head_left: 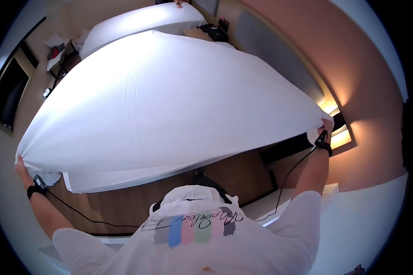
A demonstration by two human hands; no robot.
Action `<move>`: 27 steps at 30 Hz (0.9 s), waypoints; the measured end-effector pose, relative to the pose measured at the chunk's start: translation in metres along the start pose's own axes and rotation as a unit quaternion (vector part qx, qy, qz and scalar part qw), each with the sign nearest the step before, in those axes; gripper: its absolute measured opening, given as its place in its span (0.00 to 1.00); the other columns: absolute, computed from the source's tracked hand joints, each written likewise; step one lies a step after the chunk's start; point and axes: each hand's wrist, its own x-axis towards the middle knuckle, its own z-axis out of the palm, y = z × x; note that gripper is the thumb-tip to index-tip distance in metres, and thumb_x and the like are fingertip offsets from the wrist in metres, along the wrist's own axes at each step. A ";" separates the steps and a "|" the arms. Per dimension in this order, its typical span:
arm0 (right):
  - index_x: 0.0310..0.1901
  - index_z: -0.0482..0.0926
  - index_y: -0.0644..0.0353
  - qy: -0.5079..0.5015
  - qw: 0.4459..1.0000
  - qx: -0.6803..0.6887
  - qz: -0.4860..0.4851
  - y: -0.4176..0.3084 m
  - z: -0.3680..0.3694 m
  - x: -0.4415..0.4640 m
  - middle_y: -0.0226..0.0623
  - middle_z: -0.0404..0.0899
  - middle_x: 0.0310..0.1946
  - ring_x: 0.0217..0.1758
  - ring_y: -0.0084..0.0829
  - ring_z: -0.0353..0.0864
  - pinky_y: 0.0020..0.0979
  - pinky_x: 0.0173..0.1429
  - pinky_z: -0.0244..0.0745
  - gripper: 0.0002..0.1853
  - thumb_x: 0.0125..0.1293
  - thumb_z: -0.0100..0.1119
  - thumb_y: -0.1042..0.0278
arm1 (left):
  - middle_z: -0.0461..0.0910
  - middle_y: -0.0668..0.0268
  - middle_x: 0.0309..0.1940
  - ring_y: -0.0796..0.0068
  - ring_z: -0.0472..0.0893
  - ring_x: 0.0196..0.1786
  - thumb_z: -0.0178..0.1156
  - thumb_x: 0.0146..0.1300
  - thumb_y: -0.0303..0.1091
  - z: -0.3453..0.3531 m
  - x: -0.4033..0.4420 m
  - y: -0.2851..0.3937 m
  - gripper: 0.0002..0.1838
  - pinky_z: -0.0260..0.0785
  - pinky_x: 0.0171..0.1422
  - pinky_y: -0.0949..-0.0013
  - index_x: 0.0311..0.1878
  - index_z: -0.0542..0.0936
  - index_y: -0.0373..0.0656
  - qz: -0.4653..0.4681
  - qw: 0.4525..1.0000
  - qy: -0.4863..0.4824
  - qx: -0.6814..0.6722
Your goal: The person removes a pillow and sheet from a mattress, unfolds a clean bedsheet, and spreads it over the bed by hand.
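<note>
A large white sheet [170, 105] billows in front of me, stretched wide between my two arms. At the far left, my left hand [21, 167] is closed around one edge of it, with the cloth bunched at the fingers. My right hand [325, 126] grips the opposite edge on the right, near the lit headboard wall. The sheet's near border hangs in a shallow curve above the wooden floor. Whatever lies beneath the spread cloth is hidden. Each wrist wears a black strap with a small device and a cable.
Behind the sheet stands another white-covered bed [142, 23], with another person's hand [179, 5] at its far end. A nightstand [195, 33] carries dark items. A grey padded headboard [275, 55] runs along the right wall. Wooden floor [215, 188] shows below; a chair [57, 59] stands far left.
</note>
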 end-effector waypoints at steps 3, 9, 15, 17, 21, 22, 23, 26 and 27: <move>0.28 0.70 0.63 -0.034 0.981 -0.193 -0.010 0.027 -0.024 -0.053 0.34 0.70 0.18 0.17 0.27 0.70 0.27 0.18 0.65 0.05 0.52 0.56 0.76 | 0.78 0.46 0.40 0.52 0.78 0.41 0.48 0.61 0.56 -0.013 -0.006 -0.011 0.34 0.67 0.46 0.58 0.44 0.75 0.25 -0.047 0.904 0.041 0.423; 0.23 0.69 0.62 0.016 0.962 -0.250 0.109 0.138 -0.067 -0.080 0.39 0.68 0.13 0.10 0.34 0.68 0.32 0.13 0.63 0.08 0.50 0.58 0.71 | 0.78 0.53 0.41 0.61 0.77 0.41 0.47 0.64 0.51 -0.026 -0.040 -0.074 0.29 0.68 0.46 0.62 0.47 0.74 0.27 -0.183 0.964 -0.073 0.182; 0.37 0.70 0.66 0.087 0.973 -0.169 0.133 0.127 -0.048 -0.160 0.38 0.72 0.20 0.17 0.32 0.71 0.28 0.21 0.69 0.10 0.53 0.55 0.74 | 0.76 0.60 0.38 0.67 0.75 0.42 0.49 0.64 0.43 -0.046 -0.053 -0.118 0.22 0.68 0.45 0.66 0.45 0.75 0.29 -0.317 0.930 -0.165 0.088; 0.39 0.69 0.67 0.094 0.972 -0.182 0.116 0.133 -0.061 -0.159 0.39 0.72 0.20 0.17 0.34 0.72 0.29 0.20 0.69 0.12 0.53 0.54 0.74 | 0.73 0.59 0.28 0.64 0.72 0.33 0.48 0.60 0.37 -0.051 -0.068 -0.120 0.14 0.65 0.37 0.64 0.33 0.73 0.33 -0.319 0.935 -0.148 0.029; 0.42 0.65 0.67 0.085 0.872 -0.396 0.275 0.119 -0.080 -0.151 0.44 0.72 0.22 0.15 0.36 0.71 0.34 0.20 0.68 0.19 0.49 0.56 0.71 | 0.71 0.55 0.21 0.56 0.71 0.27 0.49 0.55 0.35 -0.069 -0.084 -0.137 0.12 0.64 0.31 0.62 0.21 0.70 0.37 -0.257 0.947 -0.167 0.096; 0.44 0.64 0.67 0.088 0.867 -0.438 0.222 0.108 -0.073 -0.167 0.45 0.72 0.23 0.15 0.37 0.71 0.34 0.20 0.68 0.21 0.47 0.55 0.72 | 0.72 0.54 0.21 0.55 0.72 0.27 0.50 0.55 0.35 -0.077 -0.086 -0.142 0.12 0.64 0.31 0.62 0.21 0.70 0.38 -0.222 0.952 -0.182 0.108; 0.52 0.61 0.69 0.140 0.832 -0.517 0.145 0.106 -0.064 -0.177 0.45 0.72 0.25 0.14 0.35 0.69 0.35 0.20 0.67 0.29 0.44 0.52 0.74 | 0.73 0.54 0.21 0.55 0.73 0.28 0.52 0.54 0.35 -0.079 -0.086 -0.137 0.12 0.65 0.32 0.62 0.21 0.70 0.38 -0.203 0.956 -0.187 0.098; 0.61 0.56 0.61 0.076 0.871 -0.485 0.006 0.116 -0.051 -0.214 0.44 0.72 0.26 0.17 0.34 0.70 0.34 0.22 0.68 0.35 0.45 0.48 0.75 | 0.74 0.54 0.30 0.55 0.74 0.36 0.56 0.53 0.34 -0.072 -0.104 -0.110 0.09 0.66 0.39 0.61 0.31 0.71 0.38 -0.169 0.959 -0.079 0.214; 0.65 0.53 0.55 0.026 0.884 -0.459 -0.084 0.150 -0.083 -0.200 0.43 0.72 0.25 0.19 0.33 0.71 0.33 0.23 0.68 0.39 0.46 0.46 0.76 | 0.74 0.54 0.34 0.56 0.74 0.40 0.58 0.52 0.33 -0.061 -0.114 -0.087 0.11 0.67 0.42 0.61 0.36 0.71 0.38 -0.155 0.950 -0.013 0.272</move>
